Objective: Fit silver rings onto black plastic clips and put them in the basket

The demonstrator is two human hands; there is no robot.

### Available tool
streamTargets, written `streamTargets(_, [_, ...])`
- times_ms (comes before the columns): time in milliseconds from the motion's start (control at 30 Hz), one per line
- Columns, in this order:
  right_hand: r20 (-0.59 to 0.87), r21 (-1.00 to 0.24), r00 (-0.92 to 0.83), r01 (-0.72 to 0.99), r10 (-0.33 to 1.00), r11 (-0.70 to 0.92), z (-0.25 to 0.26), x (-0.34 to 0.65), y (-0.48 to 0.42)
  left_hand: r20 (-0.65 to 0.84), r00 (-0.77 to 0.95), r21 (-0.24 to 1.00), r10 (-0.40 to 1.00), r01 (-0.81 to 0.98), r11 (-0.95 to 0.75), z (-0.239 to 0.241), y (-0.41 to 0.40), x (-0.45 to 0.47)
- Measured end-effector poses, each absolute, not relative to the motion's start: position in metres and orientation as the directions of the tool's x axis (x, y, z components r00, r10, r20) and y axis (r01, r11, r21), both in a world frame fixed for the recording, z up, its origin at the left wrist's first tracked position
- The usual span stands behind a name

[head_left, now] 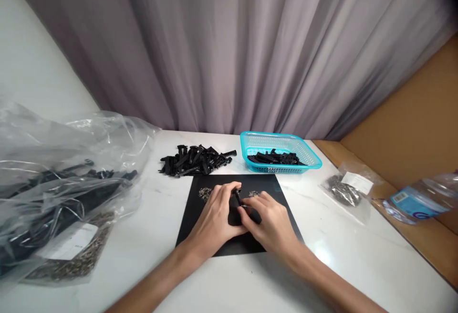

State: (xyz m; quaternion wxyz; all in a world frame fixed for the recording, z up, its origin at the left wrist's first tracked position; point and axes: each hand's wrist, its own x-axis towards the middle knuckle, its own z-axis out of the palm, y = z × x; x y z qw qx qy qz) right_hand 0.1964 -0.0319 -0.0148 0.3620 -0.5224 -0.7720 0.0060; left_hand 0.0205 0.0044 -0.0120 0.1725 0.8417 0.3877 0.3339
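Both hands meet over a black mat on the white table. My left hand is closed around a small black plastic part, which sticks up between thumb and fingers. My right hand pinches at the same part from the right; whatever tiny piece its fingertips hold is too small to make out. Two little heaps of small metal pieces lie on the mat, one heap by my left hand and another heap just beyond my right.
A pile of black plastic parts lies behind the mat. A turquoise basket at the back right holds more. Large clear bags fill the left side. A small bag and a plastic bottle lie right.
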Motion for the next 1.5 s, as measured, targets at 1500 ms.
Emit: streamTargets(1500, [0.519,-0.307,-0.558,0.585,0.648,0.750,0.013,0.162,0.019,0.254,0.328,0.912,0.910,0.232,-0.339,0.006,0.062,-0.022])
